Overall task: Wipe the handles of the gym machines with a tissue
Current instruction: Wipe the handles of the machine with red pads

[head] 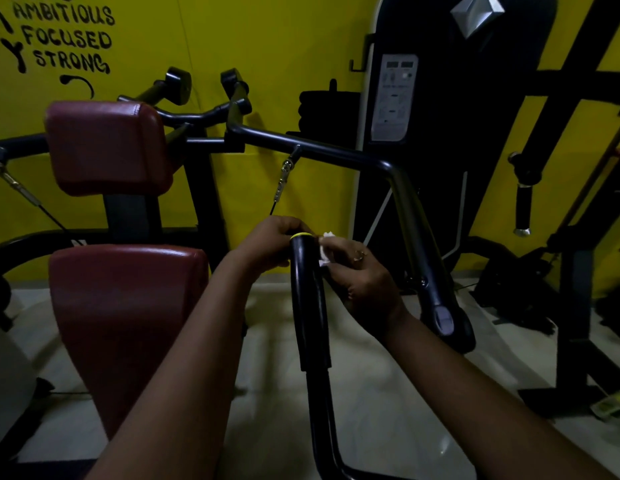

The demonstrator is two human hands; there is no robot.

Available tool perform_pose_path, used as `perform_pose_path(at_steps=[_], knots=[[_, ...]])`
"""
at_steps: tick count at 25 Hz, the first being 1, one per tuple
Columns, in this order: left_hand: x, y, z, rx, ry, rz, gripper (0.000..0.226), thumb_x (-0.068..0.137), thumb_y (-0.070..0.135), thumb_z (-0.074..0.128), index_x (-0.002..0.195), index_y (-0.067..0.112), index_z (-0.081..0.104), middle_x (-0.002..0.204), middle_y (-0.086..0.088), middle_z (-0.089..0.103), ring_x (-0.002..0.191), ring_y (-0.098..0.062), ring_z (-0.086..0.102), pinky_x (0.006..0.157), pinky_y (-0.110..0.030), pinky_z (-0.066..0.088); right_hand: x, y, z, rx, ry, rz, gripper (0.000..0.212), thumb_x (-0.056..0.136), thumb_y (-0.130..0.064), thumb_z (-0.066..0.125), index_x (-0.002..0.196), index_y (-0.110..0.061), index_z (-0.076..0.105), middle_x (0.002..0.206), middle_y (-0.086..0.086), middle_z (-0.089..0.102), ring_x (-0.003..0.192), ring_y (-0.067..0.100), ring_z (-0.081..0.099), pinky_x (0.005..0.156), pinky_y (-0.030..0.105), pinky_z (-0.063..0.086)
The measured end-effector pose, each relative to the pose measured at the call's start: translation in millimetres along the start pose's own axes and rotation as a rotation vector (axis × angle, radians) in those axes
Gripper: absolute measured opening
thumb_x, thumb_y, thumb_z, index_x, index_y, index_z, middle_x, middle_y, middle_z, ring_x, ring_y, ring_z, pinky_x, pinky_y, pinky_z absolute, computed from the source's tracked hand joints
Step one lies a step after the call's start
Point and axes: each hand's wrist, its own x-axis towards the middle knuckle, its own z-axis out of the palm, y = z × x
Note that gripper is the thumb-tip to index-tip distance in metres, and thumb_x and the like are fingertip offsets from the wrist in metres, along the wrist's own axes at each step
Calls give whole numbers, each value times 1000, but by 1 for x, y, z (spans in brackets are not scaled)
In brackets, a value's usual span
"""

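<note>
Two hands meet at the top end of an upright black foam handle point(310, 306). The left hand point(267, 244) has its fingers curled in against the handle's left side, holding it just under the yellow end ring point(301, 235). The right hand point(364, 289) has its fingers bent narrow, pinching a small crumpled white tissue point(325, 249) and pressing it to the handle's right side, directly opposite the left hand. The grip is glossy and dark, and continues below both hands into a thinner black tube. Left of the left hand and just beside the forearm lies the maroon seat pad point(128, 323), with the maroon back pad point(104, 143) above it. Right of the right hand, near but apart, the machine's black arm tube point(415, 216) slopes down. Below the hands is pale floor point(388, 393).
</note>
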Motion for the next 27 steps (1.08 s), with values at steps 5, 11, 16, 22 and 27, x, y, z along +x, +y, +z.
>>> perform_pose_path(at_steps=[5,11,16,22,27], knots=[[-2,0,0,-26,-13,32,10,88,16,69,92,6,69,102,-31,66,83,-34,61,74,-44,46,-29,13,-25,12,2,223,9,84,-6,69,89,-6,76,106,10,67,100,28,62,92,32,48],[-7,-5,12,134,165,167,6,83,17,74,84,16,68,86,-10,71,85,-29,69,73,-37,55,9,-7,-8,180,-74,296,22,84,-6,63,106,-4,67,110,10,65,107,21,58,95,29,45],[-7,-17,24,165,358,310,19,84,29,74,72,28,60,77,1,62,78,-21,61,67,-30,46,-11,14,-35,180,-65,497,21,86,-8,57,101,-9,71,105,7,70,100,22,66,87,35,52],[-7,-29,35,662,585,466,37,87,50,46,88,16,63,88,-2,53,92,-30,48,64,-31,29,28,9,-19,236,-247,627,6,92,-15,60,96,-14,64,83,6,69,74,17,62,63,30,47],[-10,-30,39,809,689,487,37,83,45,40,90,17,63,87,-8,58,89,-37,54,61,-32,28,29,33,-30,228,-460,645,11,93,-20,53,84,-22,49,75,8,61,71,25,58,62,35,45]])
